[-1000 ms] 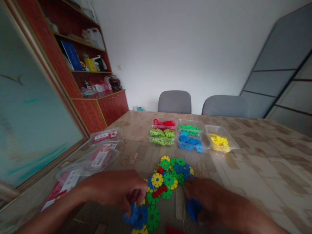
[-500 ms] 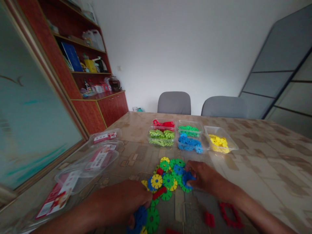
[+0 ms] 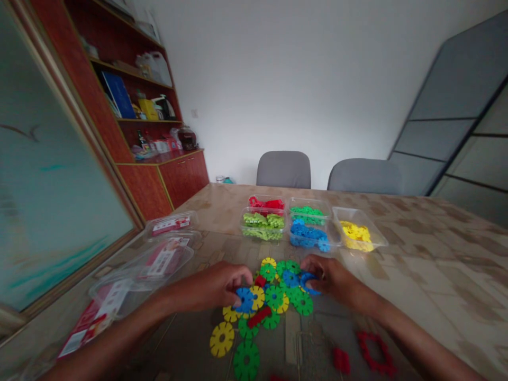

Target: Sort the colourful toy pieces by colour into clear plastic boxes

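A loose pile of notched plastic discs lies on the table in front of me, with a green disc (image 3: 273, 296) near its middle. My left hand (image 3: 222, 283) reaches in from the left, thumb and fingers bent around a blue disc (image 3: 244, 300). At the pile's right side, my right hand (image 3: 327, 278) has its fingers closed on blue discs (image 3: 309, 283); its palm side is partly hidden. A red rod-like piece (image 3: 259, 317) rests across the near part of the pile. Closer to me are a yellow disc (image 3: 221, 339) and a large green disc (image 3: 246, 360).
Beyond the pile stand clear tubs of sorted pieces: red (image 3: 266, 203), light green (image 3: 263, 225), green (image 3: 307, 214), blue (image 3: 309, 234) and yellow (image 3: 356, 233). Clear lids (image 3: 162, 259) lie at left. A red frame-shaped piece (image 3: 375, 352) and a small red piece (image 3: 341, 360) lie near my right forearm.
My left hand has moved away from me to the pile's left side, and the blue discs formerly under it are gone from there. My right hand has lifted slightly, uncovering a green disc.
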A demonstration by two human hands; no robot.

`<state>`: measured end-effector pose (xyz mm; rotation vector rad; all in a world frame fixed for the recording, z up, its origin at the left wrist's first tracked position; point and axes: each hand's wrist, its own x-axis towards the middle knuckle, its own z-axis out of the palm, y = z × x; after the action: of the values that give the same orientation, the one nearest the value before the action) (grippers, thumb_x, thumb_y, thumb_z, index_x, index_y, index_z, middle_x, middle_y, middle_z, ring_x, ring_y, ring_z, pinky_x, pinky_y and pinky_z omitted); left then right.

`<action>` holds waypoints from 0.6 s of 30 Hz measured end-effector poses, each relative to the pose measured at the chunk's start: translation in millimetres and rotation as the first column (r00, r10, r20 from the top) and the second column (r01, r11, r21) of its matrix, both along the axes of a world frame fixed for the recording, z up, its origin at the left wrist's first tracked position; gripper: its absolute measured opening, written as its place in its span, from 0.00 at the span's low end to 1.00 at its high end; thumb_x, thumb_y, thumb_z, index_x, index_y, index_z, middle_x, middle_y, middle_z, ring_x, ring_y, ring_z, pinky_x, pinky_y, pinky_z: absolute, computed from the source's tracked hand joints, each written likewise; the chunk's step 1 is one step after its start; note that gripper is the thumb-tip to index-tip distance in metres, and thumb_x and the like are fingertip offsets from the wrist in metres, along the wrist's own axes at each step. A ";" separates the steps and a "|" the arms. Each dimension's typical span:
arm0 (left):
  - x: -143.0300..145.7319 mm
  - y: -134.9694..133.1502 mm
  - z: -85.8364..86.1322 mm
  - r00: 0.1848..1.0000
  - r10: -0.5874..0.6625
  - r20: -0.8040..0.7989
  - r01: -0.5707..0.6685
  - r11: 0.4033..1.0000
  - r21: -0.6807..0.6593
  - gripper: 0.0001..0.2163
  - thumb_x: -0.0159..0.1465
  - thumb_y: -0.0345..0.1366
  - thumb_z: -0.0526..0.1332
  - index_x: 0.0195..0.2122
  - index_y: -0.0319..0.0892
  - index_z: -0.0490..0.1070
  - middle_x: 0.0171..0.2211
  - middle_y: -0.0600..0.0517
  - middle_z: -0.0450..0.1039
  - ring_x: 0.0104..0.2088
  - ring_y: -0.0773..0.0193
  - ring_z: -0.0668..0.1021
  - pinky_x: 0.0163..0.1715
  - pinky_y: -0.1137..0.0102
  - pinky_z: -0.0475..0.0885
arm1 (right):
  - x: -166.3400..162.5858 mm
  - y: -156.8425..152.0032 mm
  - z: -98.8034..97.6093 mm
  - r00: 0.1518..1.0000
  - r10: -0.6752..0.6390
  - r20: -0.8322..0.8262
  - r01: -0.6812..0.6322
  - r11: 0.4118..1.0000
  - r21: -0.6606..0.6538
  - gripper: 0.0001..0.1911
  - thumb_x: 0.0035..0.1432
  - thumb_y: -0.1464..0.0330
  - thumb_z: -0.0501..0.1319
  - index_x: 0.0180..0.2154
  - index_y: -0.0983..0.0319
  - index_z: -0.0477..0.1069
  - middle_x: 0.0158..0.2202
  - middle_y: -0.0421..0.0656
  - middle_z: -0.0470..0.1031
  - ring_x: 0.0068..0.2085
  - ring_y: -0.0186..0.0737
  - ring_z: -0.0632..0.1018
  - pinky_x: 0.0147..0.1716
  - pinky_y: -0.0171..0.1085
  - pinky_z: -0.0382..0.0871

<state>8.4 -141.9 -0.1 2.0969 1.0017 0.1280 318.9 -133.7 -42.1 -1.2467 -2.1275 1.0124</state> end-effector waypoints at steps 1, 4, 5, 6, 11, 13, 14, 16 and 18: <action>0.0 2.3 -5.1 1.000 0.017 -0.003 -0.017 1.000 -0.020 0.16 0.55 0.33 0.62 0.46 0.44 0.68 0.29 0.58 0.66 0.30 0.66 0.70 0.28 0.74 0.61 | 1.2 1.4 -2.0 0.999 -0.030 0.036 0.029 0.999 0.026 0.08 0.49 0.71 0.60 0.35 0.61 0.66 0.25 0.36 0.68 0.27 0.36 0.69 0.25 0.34 0.60; 0.5 4.7 -15.9 0.999 0.050 -0.019 -0.051 0.996 -0.078 0.18 0.53 0.35 0.64 0.46 0.43 0.68 0.28 0.58 0.66 0.31 0.65 0.70 0.28 0.75 0.62 | 4.4 3.5 -8.3 0.988 -0.071 0.134 0.058 0.993 0.098 0.10 0.50 0.69 0.61 0.37 0.62 0.68 0.29 0.40 0.71 0.31 0.40 0.72 0.29 0.37 0.63; 0.8 4.6 -17.8 0.998 0.062 -0.021 -0.064 0.994 -0.085 0.17 0.52 0.35 0.64 0.44 0.42 0.68 0.28 0.58 0.66 0.30 0.65 0.70 0.28 0.75 0.62 | 5.1 3.7 -10.2 0.986 -0.075 0.148 0.059 0.992 0.111 0.09 0.50 0.69 0.62 0.37 0.62 0.68 0.30 0.41 0.72 0.32 0.41 0.73 0.31 0.38 0.64; 1.1 4.3 -18.9 0.997 0.075 -0.026 -0.077 0.993 -0.086 0.15 0.52 0.35 0.65 0.42 0.42 0.69 0.28 0.58 0.66 0.30 0.66 0.70 0.27 0.75 0.62 | 5.5 3.8 -11.8 0.985 -0.077 0.154 0.059 0.991 0.117 0.09 0.50 0.69 0.62 0.36 0.62 0.69 0.31 0.42 0.73 0.33 0.41 0.73 0.33 0.38 0.64; 3.9 0.5 -16.0 0.993 0.110 -0.050 -0.113 0.991 -0.067 0.09 0.53 0.35 0.64 0.33 0.40 0.67 0.27 0.58 0.65 0.29 0.66 0.69 0.25 0.76 0.60 | 3.8 3.5 -12.6 0.989 -0.075 0.127 0.061 0.992 0.113 0.10 0.45 0.72 0.63 0.32 0.61 0.66 0.29 0.39 0.71 0.32 0.38 0.71 0.29 0.35 0.61; 5.3 -1.7 -12.9 0.994 0.102 -0.048 -0.103 0.994 -0.030 0.08 0.54 0.36 0.64 0.33 0.41 0.67 0.27 0.58 0.64 0.29 0.66 0.69 0.25 0.75 0.60 | 1.6 2.9 -8.4 0.994 -0.053 0.100 0.042 0.994 0.105 0.08 0.46 0.73 0.62 0.29 0.60 0.63 0.26 0.37 0.68 0.29 0.36 0.69 0.27 0.33 0.59; 5.9 -2.9 -11.5 0.995 0.086 -0.043 -0.087 0.996 -0.008 0.08 0.55 0.36 0.64 0.33 0.41 0.67 0.28 0.58 0.65 0.29 0.66 0.69 0.26 0.75 0.61 | 0.4 2.4 -5.7 0.996 -0.039 0.085 0.030 0.995 0.100 0.07 0.47 0.73 0.61 0.28 0.60 0.62 0.25 0.36 0.67 0.28 0.35 0.68 0.27 0.33 0.58; 6.6 -4.9 -9.2 0.999 0.021 -0.026 -0.020 0.999 0.034 0.07 0.56 0.36 0.64 0.34 0.41 0.69 0.29 0.57 0.67 0.31 0.66 0.70 0.27 0.75 0.61 | -1.2 1.2 0.3 0.998 -0.012 0.056 0.007 0.996 0.088 0.06 0.50 0.71 0.59 0.27 0.60 0.61 0.23 0.36 0.65 0.27 0.34 0.66 0.26 0.32 0.58; 7.0 -6.7 -7.4 0.998 -0.069 -0.009 0.070 0.996 0.061 0.07 0.56 0.35 0.65 0.34 0.42 0.70 0.32 0.56 0.68 0.32 0.65 0.72 0.30 0.75 0.62 | -1.1 0.2 6.1 1.000 0.011 0.011 -0.012 0.998 0.065 0.07 0.52 0.69 0.59 0.26 0.60 0.60 0.22 0.35 0.64 0.26 0.33 0.65 0.25 0.32 0.57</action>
<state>15.4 -148.6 -7.5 2.1867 0.9382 0.1184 317.8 -133.5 -36.0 -1.2128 -2.1604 0.9358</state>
